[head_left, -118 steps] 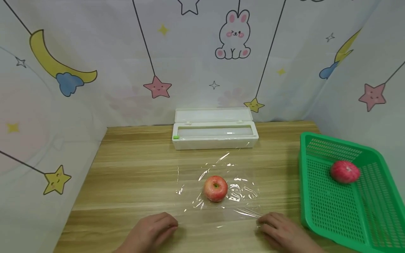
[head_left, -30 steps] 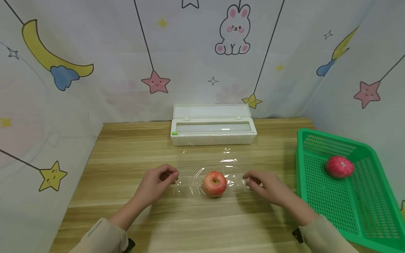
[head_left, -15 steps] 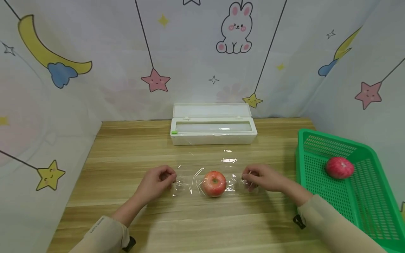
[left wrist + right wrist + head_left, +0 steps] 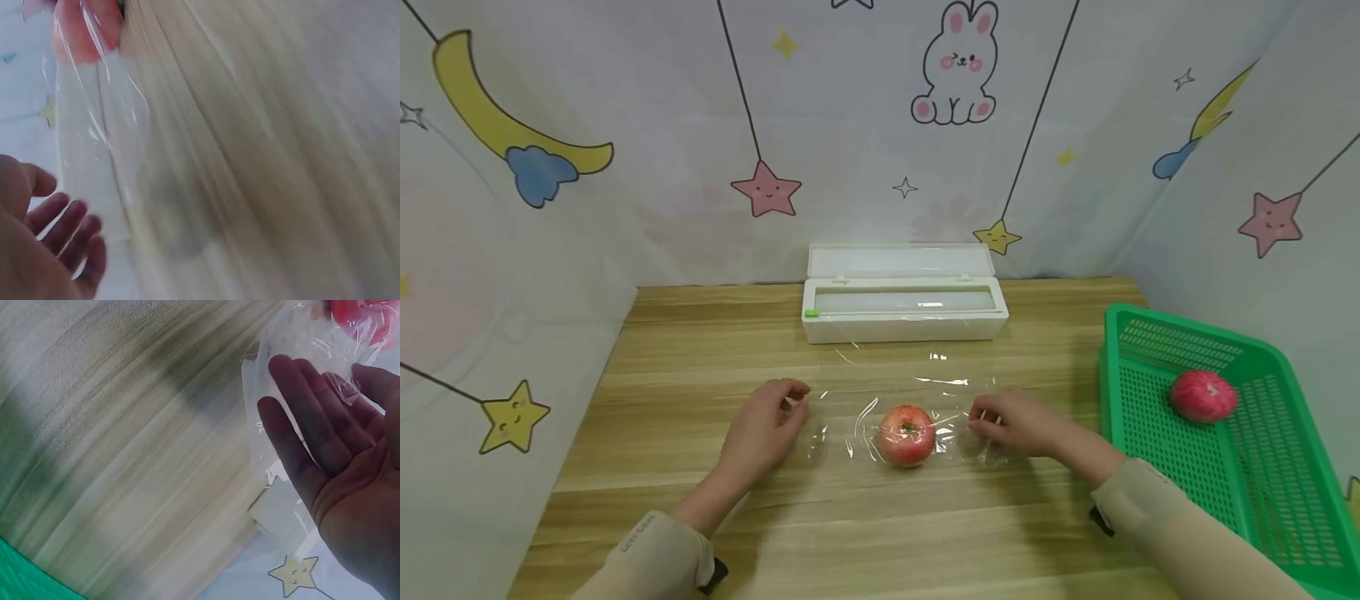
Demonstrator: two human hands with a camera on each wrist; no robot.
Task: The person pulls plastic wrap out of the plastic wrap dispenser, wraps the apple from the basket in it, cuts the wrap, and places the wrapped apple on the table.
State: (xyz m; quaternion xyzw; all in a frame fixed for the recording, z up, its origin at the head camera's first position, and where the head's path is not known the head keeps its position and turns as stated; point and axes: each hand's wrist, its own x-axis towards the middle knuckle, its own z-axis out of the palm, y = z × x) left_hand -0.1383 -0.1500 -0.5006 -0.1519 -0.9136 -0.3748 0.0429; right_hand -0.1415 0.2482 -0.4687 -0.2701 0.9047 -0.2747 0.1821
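Observation:
A red apple point(image 4: 907, 436) sits on the wooden table under a sheet of clear plastic wrap point(image 4: 865, 417), which drapes over it and stretches back toward the white wrap dispenser point(image 4: 906, 327). Beside the wrap's left edge is my left hand point(image 4: 766, 425). In the left wrist view its fingers point(image 4: 75, 215) are loosely bent, apart from the film, with nothing between them. My right hand point(image 4: 1018, 423) pinches the wrap's right edge between thumb and forefinger. In the right wrist view, a bit of film pokes out by the thumb, while the other fingers point(image 4: 306, 419) extend.
The dispenser stands at the back with its lid point(image 4: 901, 261) raised and a roll inside. At the right, a green basket point(image 4: 1112, 375) holds a round pink item point(image 4: 1204, 397) in netting. A patterned cloth point(image 4: 857, 125) encloses the table's back and sides.
Over the last half second my left hand has let go of the wrap's edge and moved slightly up and left. Earlier, both hands came from nearer the front, drawing the wrap back over the apple.

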